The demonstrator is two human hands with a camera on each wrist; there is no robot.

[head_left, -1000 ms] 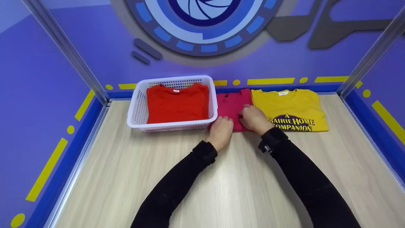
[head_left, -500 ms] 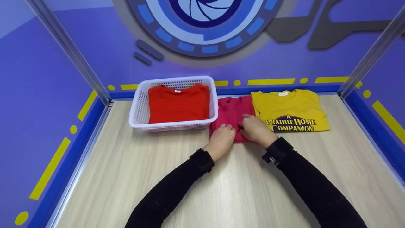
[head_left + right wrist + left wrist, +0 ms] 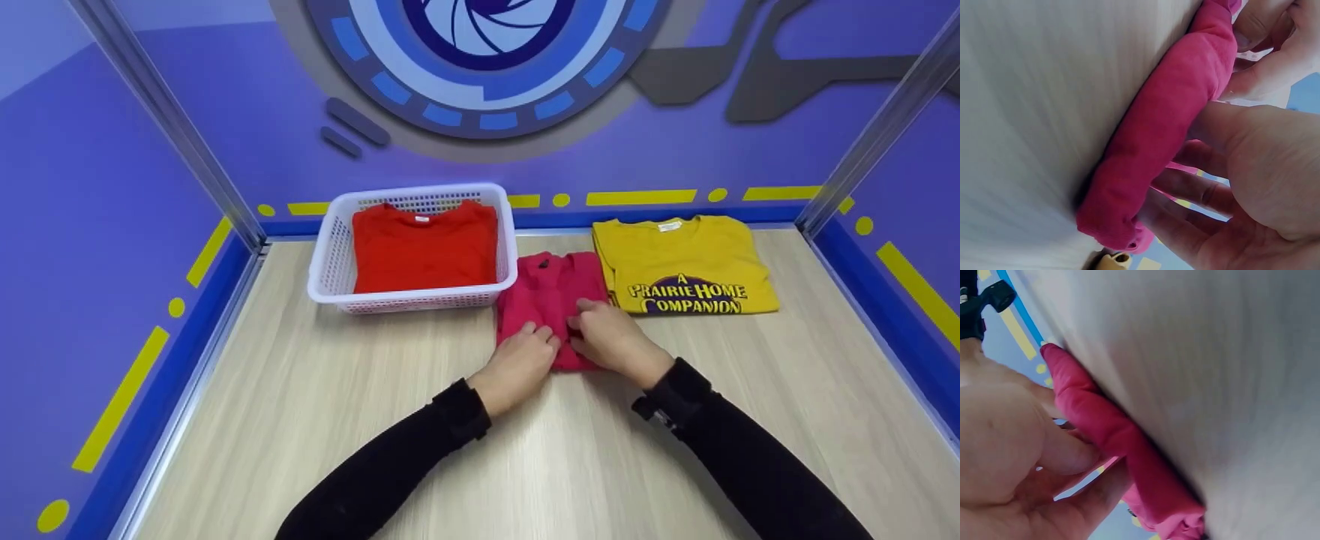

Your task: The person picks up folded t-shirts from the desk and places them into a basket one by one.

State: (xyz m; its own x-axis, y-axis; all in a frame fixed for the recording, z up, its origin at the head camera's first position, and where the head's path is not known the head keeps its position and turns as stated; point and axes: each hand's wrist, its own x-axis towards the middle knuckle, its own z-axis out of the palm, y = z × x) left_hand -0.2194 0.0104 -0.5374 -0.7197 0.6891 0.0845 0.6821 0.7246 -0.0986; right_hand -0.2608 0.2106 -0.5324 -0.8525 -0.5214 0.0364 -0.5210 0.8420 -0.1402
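A folded crimson-pink shirt [image 3: 529, 296] lies flat on the table between a basket and a yellow shirt, wrinkled down its middle. Both hands are at its near part. My left hand [image 3: 517, 365] grips the cloth near its left side, thumb and fingers coming together on it in the left wrist view. My right hand [image 3: 619, 339] holds the right side; in the right wrist view its thumb and fingers dig into the thick near fold [image 3: 1157, 135]. The fingertips are partly hidden by the cloth.
Left of the pink shirt stands a white perforated basket [image 3: 321, 259] with a folded red shirt [image 3: 424, 251] inside. A folded yellow shirt [image 3: 690, 255] with dark lettering lies to the right. Blue-purple panels [image 3: 555, 165] wall the wood-patterned table [image 3: 337, 420] at back and sides.
Both hands have drawn the pink shirt toward the body, away from the back wall. A strip of table now shows behind it. The basket and yellow shirt stay about where they were.
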